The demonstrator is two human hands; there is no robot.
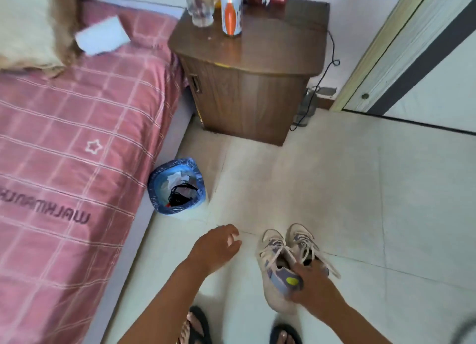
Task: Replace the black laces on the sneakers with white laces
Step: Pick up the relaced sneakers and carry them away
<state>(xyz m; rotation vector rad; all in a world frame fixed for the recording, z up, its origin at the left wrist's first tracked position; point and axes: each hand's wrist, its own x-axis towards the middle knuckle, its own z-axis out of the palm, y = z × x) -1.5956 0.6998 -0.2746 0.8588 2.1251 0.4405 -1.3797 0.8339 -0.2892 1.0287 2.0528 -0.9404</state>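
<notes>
- The sneakers [286, 261] are a pale pair with grey-lilac panels and white laces [313, 251] already threaded; they sit side by side in my right hand [313, 288], low over the tiled floor [386, 189].
- Their long axis runs away from me, toes pointing forward toward the nightstand [247, 81], heels nearest my body; the near shoe's heel shows a yellow spot.
- My right hand comes in from the lower right, fingers curled round the heel ends of both shoes, pinching them together; loose lace ends trail to the right.
- My left hand [219, 245] hangs just left of the sneakers, apart from them, palm down, fingers loosely spread and holding nothing.
- Black laces [180, 195] lie tangled in the blue-lined bin [157, 179] on the floor, between the bed [64, 150] and the nightstand, well ahead of my left hand.
- My feet in dark sandals [198, 325] stand at the bottom edge.
- On the nightstand stand a clear glass [201, 6] and an orange-and-white can [231, 14].
</notes>
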